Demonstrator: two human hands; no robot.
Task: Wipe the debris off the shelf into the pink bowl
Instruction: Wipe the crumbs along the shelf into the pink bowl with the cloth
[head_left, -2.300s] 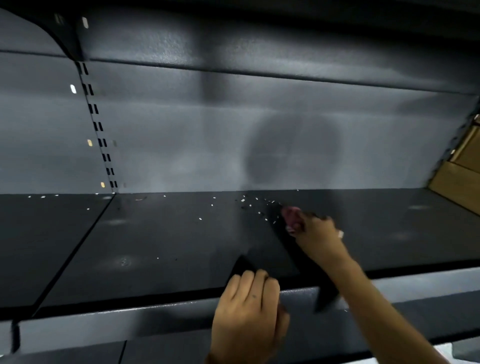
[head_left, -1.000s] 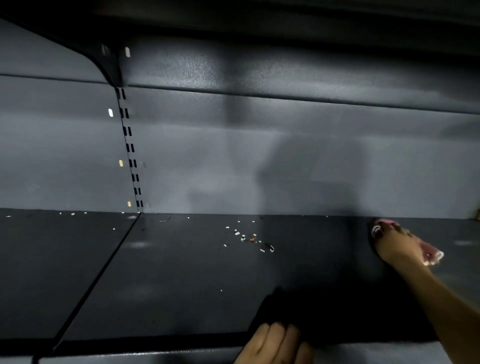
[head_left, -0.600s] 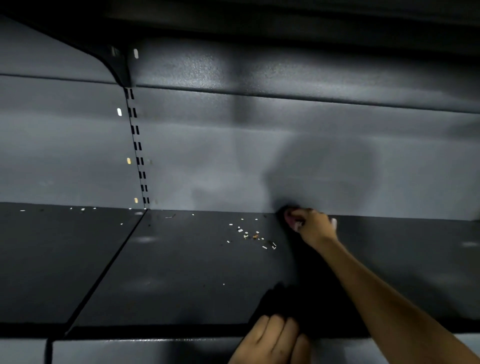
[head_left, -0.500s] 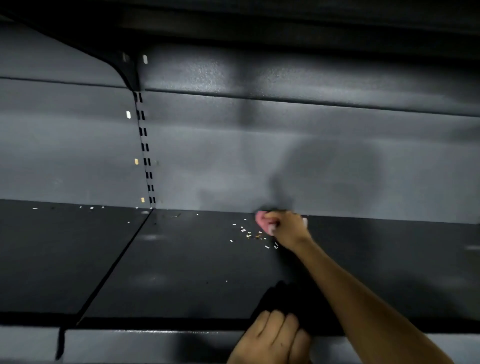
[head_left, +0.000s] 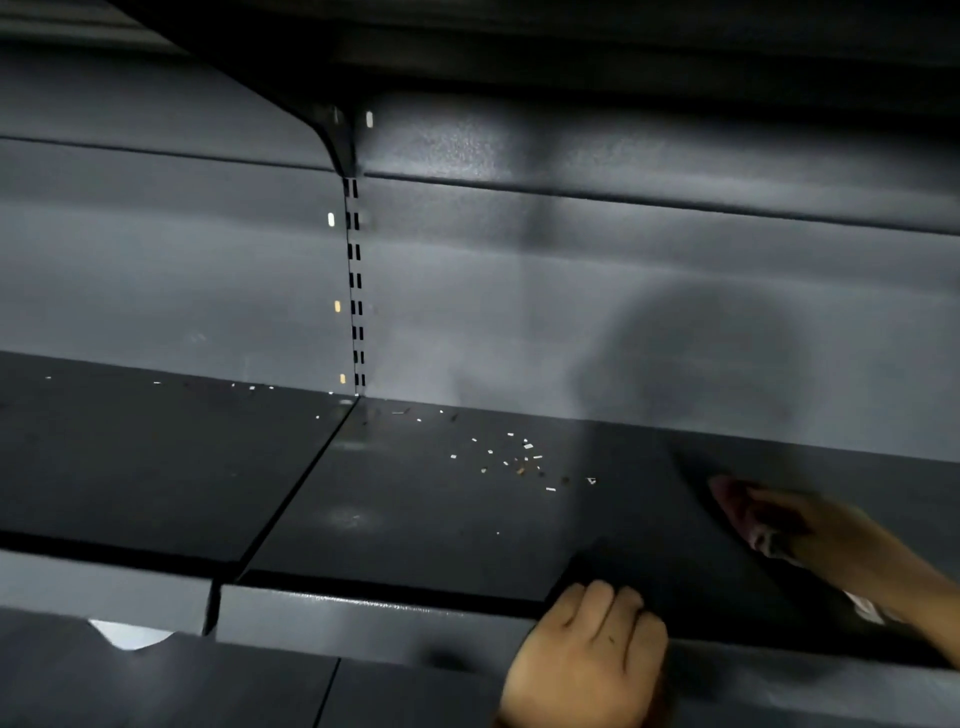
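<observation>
Shelf is dark grey metal, two panels meeting at a seam that runs back to the slotted upright on the back wall.

Debris: small pale flecks and a few tan bits scattered on the right panel, mid-depth, just right of the seam. A thinner line of specks sits along the back edge of the left panel.

Left hand is at the shelf's front lip, fingers curled over the edge and closed on a dark object that is hard to make out against the shelf; can't tell what it is.

Right hand is on the right panel, well to the right of the debris, motion-blurred. Fingers are bunched around a pinkish-white cloth; a pale bit of it also shows under the forearm near the right edge. Hand looks pressed low to the surface, contact not certain through the blur.

Pink bowl: not visible in the head view. A pale shape shows below the front lip at lower left, unidentifiable.

Round shadow falls on the back wall above the right hand.
</observation>
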